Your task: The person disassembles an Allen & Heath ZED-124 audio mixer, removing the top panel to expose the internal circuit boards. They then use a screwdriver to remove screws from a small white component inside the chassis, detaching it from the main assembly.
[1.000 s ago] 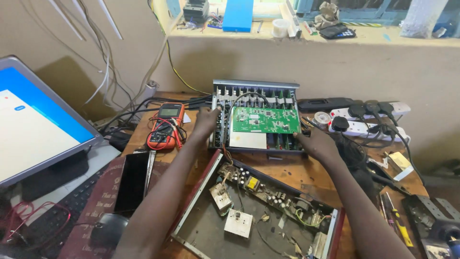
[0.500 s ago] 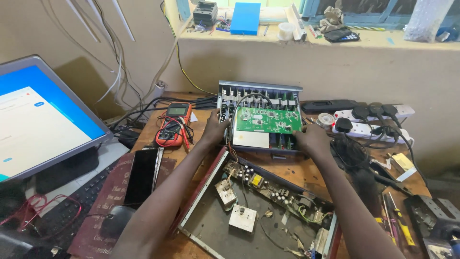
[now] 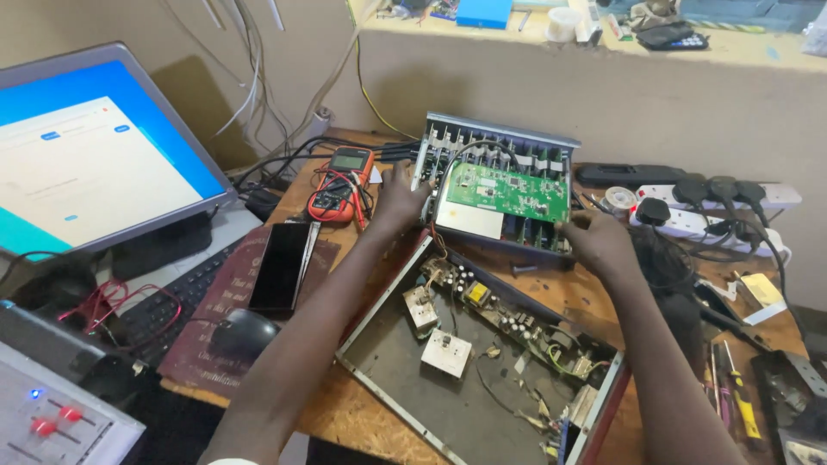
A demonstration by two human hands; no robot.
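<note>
Both hands are on the amp module with the green circuit board (image 3: 504,191), sitting at 12 o'clock on the bench; left hand (image 3: 398,200) grips its left edge, right hand (image 3: 599,241) clamps the right corner; open metal chassis (image 3: 413,387) at 6 o'clock, multimeter (image 3: 342,183) at 10.

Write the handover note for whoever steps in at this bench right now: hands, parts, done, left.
Left hand grips the left end of the tilted metal panel; right hand grips its right end.
The panel carries a green circuit board and stands at the back edge of the open chassis.
Done: chassis cover off, panel lifted clear of the chassis.
Left: wires still join panel and chassis; multimeter lies beside the left hand.
</note>
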